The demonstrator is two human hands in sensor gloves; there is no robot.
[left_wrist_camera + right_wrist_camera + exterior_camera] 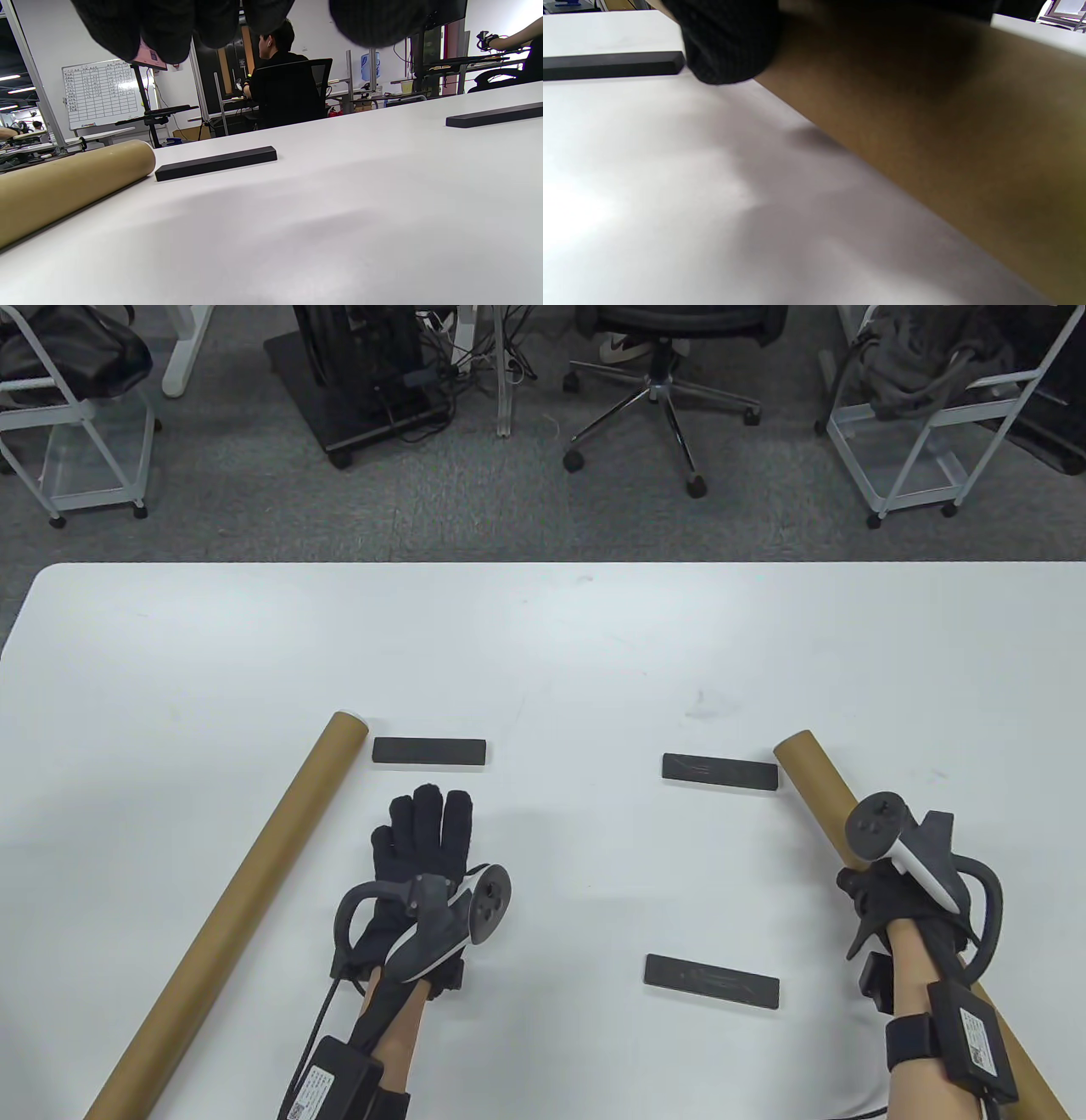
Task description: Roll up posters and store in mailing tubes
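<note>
A long brown cardboard mailing tube [229, 912] was laid diagonally on the white bench [543, 645], well left of the left grip [416, 857]. That grip was spread flat, fingers straight, pressed on what appeared to be a white poster sheet, likely kept flat by three flat black bar weights: one [429, 751] just beyond the fingertips, two [719, 771] [711, 981] toward the right. The right grip [891, 891] was curled round a second brown cardboard tube [819, 785], presumably to bring it nearer. The weights would obstruct rolling until removed. Office chairs and carts were seen beyond the bench.
</note>
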